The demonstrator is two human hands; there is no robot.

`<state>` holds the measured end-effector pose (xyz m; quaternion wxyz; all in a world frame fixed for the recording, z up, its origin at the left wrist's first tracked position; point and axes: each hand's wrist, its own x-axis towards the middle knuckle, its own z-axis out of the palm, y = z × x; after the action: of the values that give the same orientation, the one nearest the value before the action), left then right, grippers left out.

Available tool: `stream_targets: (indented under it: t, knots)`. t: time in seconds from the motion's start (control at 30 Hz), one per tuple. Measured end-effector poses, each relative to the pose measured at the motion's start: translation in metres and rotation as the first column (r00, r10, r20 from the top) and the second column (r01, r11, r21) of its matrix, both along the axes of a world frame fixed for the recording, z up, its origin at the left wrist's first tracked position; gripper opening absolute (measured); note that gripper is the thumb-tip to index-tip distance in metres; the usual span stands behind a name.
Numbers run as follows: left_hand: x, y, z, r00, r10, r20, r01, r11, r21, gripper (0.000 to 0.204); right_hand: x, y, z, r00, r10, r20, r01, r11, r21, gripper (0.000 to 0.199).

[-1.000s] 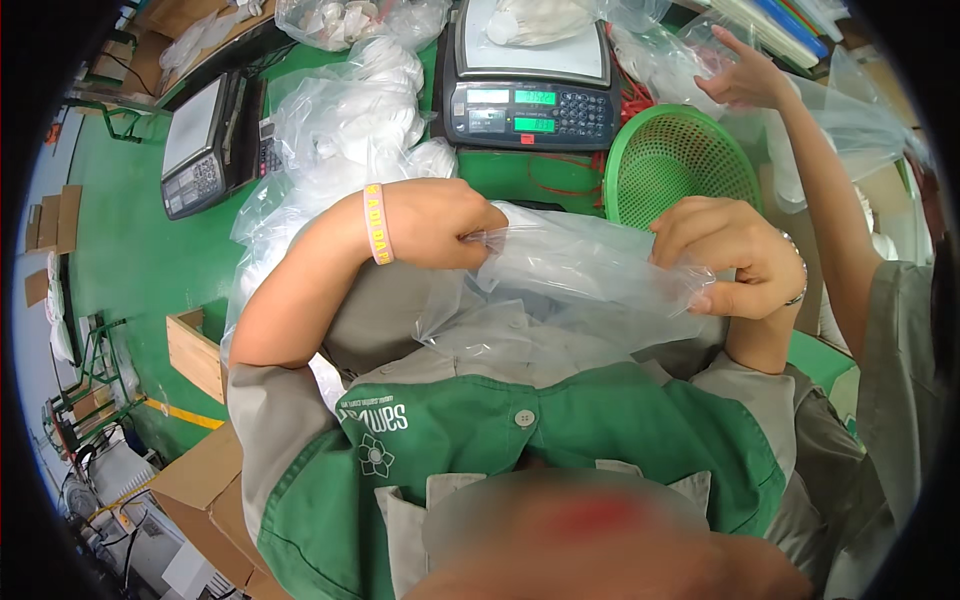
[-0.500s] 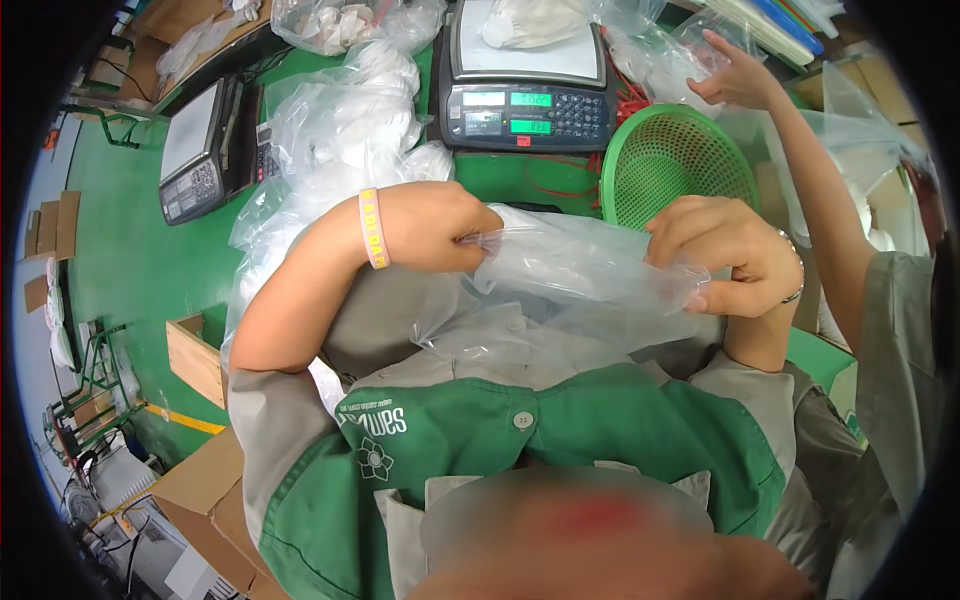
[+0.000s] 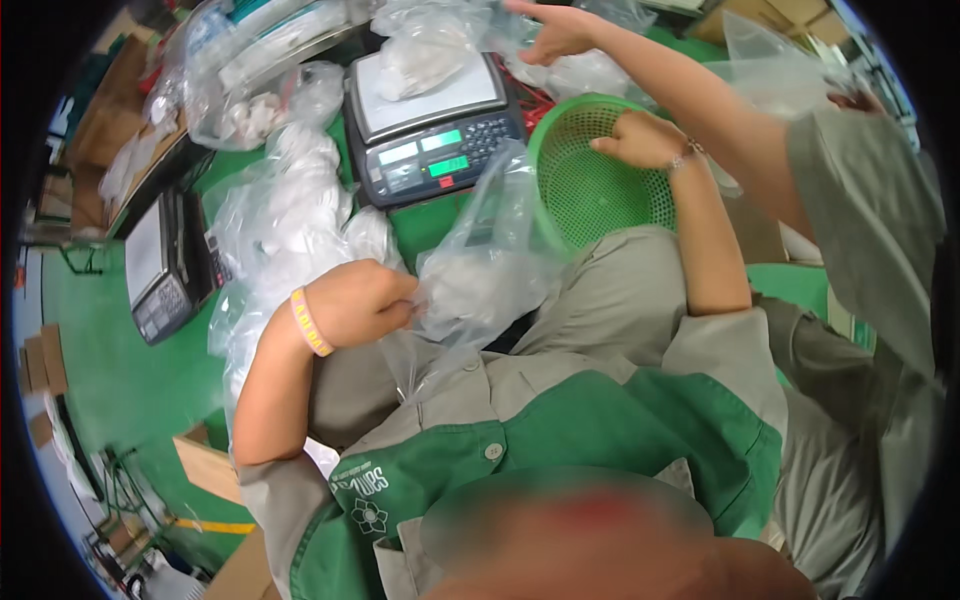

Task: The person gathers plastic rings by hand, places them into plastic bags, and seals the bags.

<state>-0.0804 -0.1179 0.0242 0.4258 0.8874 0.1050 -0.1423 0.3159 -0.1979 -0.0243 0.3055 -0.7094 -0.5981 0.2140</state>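
My left hand (image 3: 365, 305), with a wristband on it, is closed on the edge of a clear plastic bag (image 3: 485, 285). The bag hangs over my lap with whitish contents bunched inside, too blurred to make out. Over the inside of a green perforated basket (image 3: 560, 205) is my right hand (image 3: 648, 140), apart from the bag. Its fingers are loosely bent, the thumb side points left, and nothing shows in them. To the left of the bag lies a large clear bag of white items (image 3: 295, 190).
A counting scale (image 3: 430, 135) with a filled bag (image 3: 425, 60) on its plate stands ahead. A second scale (image 3: 160, 265) is at the left. A co-worker's hand (image 3: 555, 32) and forearm reach in from the right, above the basket. A wooden box (image 3: 208, 465) sits at lower left.
My right hand has let go of the plastic bag and moved over the basket. My left hand, still gripping the bag, is lower and further left. The view has shifted.
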Motion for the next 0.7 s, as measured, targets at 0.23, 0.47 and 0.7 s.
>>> stream_targets:
  t: [0.23, 0.47, 0.7]
  knots:
    - [0.002, 0.002, 0.001, 0.998, -0.032, 0.046, 0.031, 0.999, 0.013, 0.012, 0.165, -0.048, -0.053, 0.707, -0.324, 0.629, 0.634, 0.684, -0.361, 0.033]
    - [0.004, -0.001, 0.004, 1.0, -0.004, 0.01, 0.004, 0.997, 0.073, 0.015, -0.057, 0.01, 0.006, 0.812, 0.576, -0.091, -0.554, 0.713, -0.431, 0.069]
    - [0.007, 0.008, 0.011, 0.985, 0.136, 0.106, -0.134, 0.991, -0.021, 0.015, -0.142, -0.003, 0.009, 0.476, 0.817, -0.324, -0.848, 0.329, -0.416, 0.091]
